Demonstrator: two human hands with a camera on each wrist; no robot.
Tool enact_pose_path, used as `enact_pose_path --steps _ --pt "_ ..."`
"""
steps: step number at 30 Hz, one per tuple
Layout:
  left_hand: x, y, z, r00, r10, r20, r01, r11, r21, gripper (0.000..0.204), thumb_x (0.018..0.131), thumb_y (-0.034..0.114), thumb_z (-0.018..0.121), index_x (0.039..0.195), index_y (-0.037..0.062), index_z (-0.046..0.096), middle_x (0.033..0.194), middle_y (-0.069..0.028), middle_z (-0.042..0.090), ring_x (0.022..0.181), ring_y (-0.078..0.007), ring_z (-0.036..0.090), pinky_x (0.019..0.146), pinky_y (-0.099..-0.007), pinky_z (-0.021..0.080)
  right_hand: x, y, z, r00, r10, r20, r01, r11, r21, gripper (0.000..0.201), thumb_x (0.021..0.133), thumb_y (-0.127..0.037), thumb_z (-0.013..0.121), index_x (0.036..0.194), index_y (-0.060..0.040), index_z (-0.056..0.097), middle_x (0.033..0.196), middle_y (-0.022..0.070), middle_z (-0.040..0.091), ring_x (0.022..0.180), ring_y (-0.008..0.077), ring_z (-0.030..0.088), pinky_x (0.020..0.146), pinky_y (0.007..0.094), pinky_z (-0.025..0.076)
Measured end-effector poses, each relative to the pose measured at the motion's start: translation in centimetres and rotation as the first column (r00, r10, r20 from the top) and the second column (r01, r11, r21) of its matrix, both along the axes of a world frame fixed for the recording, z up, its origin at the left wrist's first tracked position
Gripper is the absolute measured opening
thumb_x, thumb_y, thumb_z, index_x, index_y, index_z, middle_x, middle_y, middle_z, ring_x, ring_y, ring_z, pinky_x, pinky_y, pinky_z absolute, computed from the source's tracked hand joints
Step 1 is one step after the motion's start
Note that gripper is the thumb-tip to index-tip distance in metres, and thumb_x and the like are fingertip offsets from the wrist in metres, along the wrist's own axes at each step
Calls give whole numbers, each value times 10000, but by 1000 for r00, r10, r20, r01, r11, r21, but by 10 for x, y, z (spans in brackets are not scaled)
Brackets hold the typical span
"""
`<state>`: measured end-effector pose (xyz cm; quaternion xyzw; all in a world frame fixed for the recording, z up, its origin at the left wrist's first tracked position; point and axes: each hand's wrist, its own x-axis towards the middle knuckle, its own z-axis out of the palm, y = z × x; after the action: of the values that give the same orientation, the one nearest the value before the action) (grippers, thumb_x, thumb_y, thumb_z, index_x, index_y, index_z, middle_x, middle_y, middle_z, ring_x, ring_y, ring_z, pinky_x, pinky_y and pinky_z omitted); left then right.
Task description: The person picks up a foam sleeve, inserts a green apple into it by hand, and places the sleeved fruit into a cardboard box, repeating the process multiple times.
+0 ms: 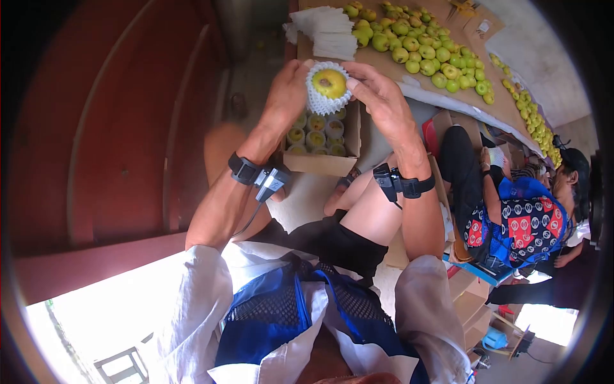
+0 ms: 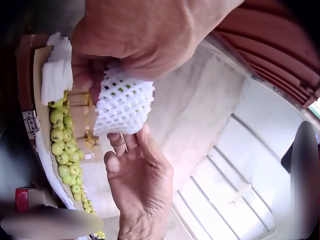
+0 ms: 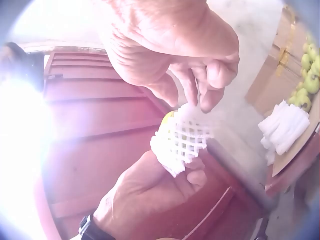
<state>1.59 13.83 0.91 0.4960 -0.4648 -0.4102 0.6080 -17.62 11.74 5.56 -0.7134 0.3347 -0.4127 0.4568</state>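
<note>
We're holding one yellow-green fruit [image 1: 330,82] up between both hands, brown-marked end facing the head camera. It's sitting in a white foam net [image 1: 322,106], and the net's frilled rim is ringing that exposed end.

Left hand [image 1: 285,96]: we're curling fingers and thumb round the net's left side, gripping net and fruit together (right wrist view is showing the curl best). Right hand [image 1: 385,109]: we're pinching at the net's opposite side, thumb lying against the rim, fingers bending behind. We can't tell how hard the right fingertips are pressing, as the net is partly hiding them.

Just below the fingers, an open carton [image 1: 322,164] is holding rows of netted fruit [image 1: 316,123]. Beyond the fingertips, the table [image 1: 511,116] is carrying a white foam pile [image 1: 326,31], with loose green fruit [image 1: 425,51] spreading to the right of it. More of that fruit is running along the table's far right stretch.

Left of the left fingers, a dark red panel [image 1: 128,128] is standing. Well right of the right fingers, a person [image 1: 527,221] in a patterned top is holding something pale; we're not making out what. We're also wearing a strapped camera on each wrist.
</note>
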Motion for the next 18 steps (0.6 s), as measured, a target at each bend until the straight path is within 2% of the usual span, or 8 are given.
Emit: enact_pose_path --steps 2,3,5,8,11,14,17,18 --pt "-1 -4 -13 998 39 44 -38 999 -16 338 1062 299 513 1062 -16 632 963 -107 672 880 -159 600 821 -313 481 1 7 6 998 -33 -50 39 990 135 261 988 -113 612 1198 33 661 1086 96 708 938 150 649 837 299 516" --pt "-2 -4 -16 996 59 66 -57 998 -22 343 1057 295 514 1051 -29 626 969 -148 684 889 -185 612 841 -337 484 2 7 1 997 -59 -41 64 988 140 250 978 -104 619 1186 28 666 1067 97 709 919 154 651 822 299 517" --pt "-2 -2 -19 993 74 92 -73 997 -5 336 1056 291 516 1052 -25 628 958 -161 690 874 -200 623 830 -345 488 5 4 -13 994 -109 -21 111 983 149 231 960 -86 633 1162 17 677 1028 97 711 881 164 655 793 299 520" --pt "-2 -4 -32 989 87 120 -88 996 2 334 1055 291 518 1049 -22 633 929 -171 692 849 -208 629 815 -354 493 13 1 -35 950 -281 -139 244 940 -238 192 925 -44 643 1108 1 684 954 118 692 826 203 664 757 320 526" --pt "-6 -4 -42 989 103 104 -103 995 -8 336 1054 292 521 1039 -24 634 905 -177 688 828 -207 624 803 -356 494 19 7 -37 916 -368 -156 285 875 -390 179 902 -9 637 1075 -7 678 928 139 667 808 231 669 742 342 531" --pt "-6 -2 -43 988 115 107 -117 993 9 333 1052 289 525 1037 -24 634 899 -176 688 819 -205 618 797 -355 494 22 8 -43 909 -400 -117 318 846 -428 146 902 -3 634 1042 0 672 949 140 672 829 227 681 752 339 536" --pt "-6 -4 -45 986 127 107 -128 992 4 335 1053 288 521 1042 -28 632 897 -179 685 812 -207 613 799 -355 495 26 15 -42 933 -358 -45 339 912 -230 168 913 -15 643 1077 -9 681 954 121 669 826 200 670 750 321 537" --pt "-5 -5 -48 986 132 102 -132 991 -2 337 1054 288 519 1044 -30 631 896 -181 683 810 -209 612 800 -356 495 23 10 -47 951 -309 -26 300 938 -174 196 912 -36 661 1105 -10 677 961 116 665 827 191 666 749 315 538"
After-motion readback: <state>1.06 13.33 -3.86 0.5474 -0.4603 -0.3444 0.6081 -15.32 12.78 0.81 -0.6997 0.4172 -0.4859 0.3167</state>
